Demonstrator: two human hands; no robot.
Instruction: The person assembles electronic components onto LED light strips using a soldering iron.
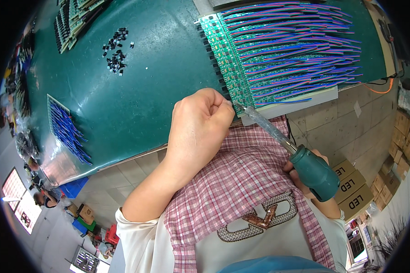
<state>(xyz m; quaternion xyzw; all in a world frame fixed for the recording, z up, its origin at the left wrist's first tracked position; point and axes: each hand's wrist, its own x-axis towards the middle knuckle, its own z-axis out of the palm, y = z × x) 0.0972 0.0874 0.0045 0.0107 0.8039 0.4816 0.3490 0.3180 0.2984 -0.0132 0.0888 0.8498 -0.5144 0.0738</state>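
The right hand [298, 181] has its fingers wrapped around the green handle of a soldering iron [312, 170], presumably to keep skin well away from the metal end, which points at the near corner of a row of green circuit boards [232, 59]. The left hand [198, 120] is at that same corner, its fingers curled together just beside the tip; whether they pinch anything cannot be told. The boards lie side by side on the table [164, 59], their blue and red wires [300, 50] fanned to the right, which seems to leave the left edge within reach. Loose black components [116, 60] sit in a pile farther off, near stacked boards [75, 22]. The green tabletop looks glossy. Beyond are a tiled floor, cardboard boxes [351, 191] and a distant person [50, 200].
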